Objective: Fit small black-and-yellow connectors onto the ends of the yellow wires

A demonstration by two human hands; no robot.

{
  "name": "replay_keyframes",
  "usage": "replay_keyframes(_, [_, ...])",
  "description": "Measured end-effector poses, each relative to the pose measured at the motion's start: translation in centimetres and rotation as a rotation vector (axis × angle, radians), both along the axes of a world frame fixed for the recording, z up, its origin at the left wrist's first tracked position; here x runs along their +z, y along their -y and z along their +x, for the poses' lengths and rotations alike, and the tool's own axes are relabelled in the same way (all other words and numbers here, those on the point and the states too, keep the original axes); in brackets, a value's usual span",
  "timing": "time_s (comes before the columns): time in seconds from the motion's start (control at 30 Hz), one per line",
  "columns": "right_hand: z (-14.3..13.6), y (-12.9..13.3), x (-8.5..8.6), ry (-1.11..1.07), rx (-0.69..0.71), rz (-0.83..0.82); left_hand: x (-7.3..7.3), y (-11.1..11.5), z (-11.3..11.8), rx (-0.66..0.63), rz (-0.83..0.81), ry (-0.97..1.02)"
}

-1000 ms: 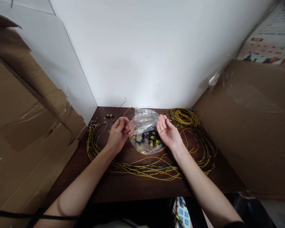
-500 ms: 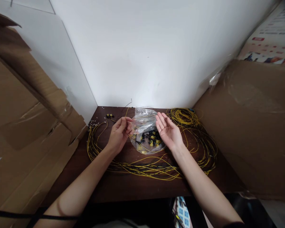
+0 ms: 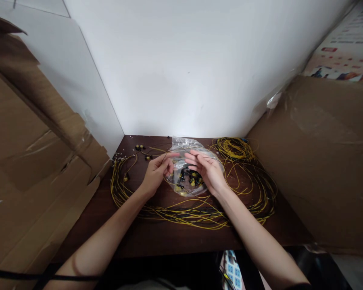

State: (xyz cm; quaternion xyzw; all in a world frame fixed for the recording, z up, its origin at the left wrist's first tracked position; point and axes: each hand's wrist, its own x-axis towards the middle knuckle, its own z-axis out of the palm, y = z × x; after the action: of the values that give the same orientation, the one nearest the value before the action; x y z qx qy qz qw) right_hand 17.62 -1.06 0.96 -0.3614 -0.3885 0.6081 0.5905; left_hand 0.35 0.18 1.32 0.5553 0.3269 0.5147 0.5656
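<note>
**Dark wooden table in a white corner, hands meeting over a bag of connectors**

Dark brown table (image 3: 175, 237) fills a white-walled corner between cardboard sheets. Over its middle, the left hand (image 3: 156, 173) pinches a thin wire (image 3: 157, 150) between thumb and fingertips, just above a clear plastic bag (image 3: 187, 177). The right hand (image 3: 207, 171) sits close opposite, fingers bent loosely toward the same wire; whether it actually grips it cannot be told. The bag lies on the table beneath both hands and holds a small heap of black and yellow connectors (image 3: 190, 180). Long yellow wires (image 3: 193, 213) loop around the bag, with a tighter coil (image 3: 234, 148) at the back right. A few loose connectors (image 3: 139, 147) lie at the back left.
</note>
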Motion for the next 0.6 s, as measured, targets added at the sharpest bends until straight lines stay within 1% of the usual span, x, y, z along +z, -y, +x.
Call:
replay_keyframes(0.13, [-0.1, 0.1, -0.1, 0.014, 0.039, 0.017, 0.2, 0.0, 0.1, 0.058, 0.002, -0.051])
replay_keyframes(0.27, [0.0, 0.1, -0.1, 0.003, 0.015, 0.021, 0.0, -0.1, 0.1, 0.097, -0.013, -0.054])
replay_keyframes(0.4, [0.0, 0.1, 0.1, 0.006, -0.035, 0.046, -0.3, -0.1, 0.2, 0.059, -0.022, -0.026])
replay_keyframes(0.5, [-0.1, 0.2, 0.2, 0.031, -0.034, 0.049, -0.7, -0.1, 0.3, 0.021, -0.061, 0.026])
replay_keyframes(0.6, [-0.2, 0.2, 0.3, 0.060, -0.059, 0.046, -0.9, -0.2, 0.3, 0.074, -0.093, 0.065])
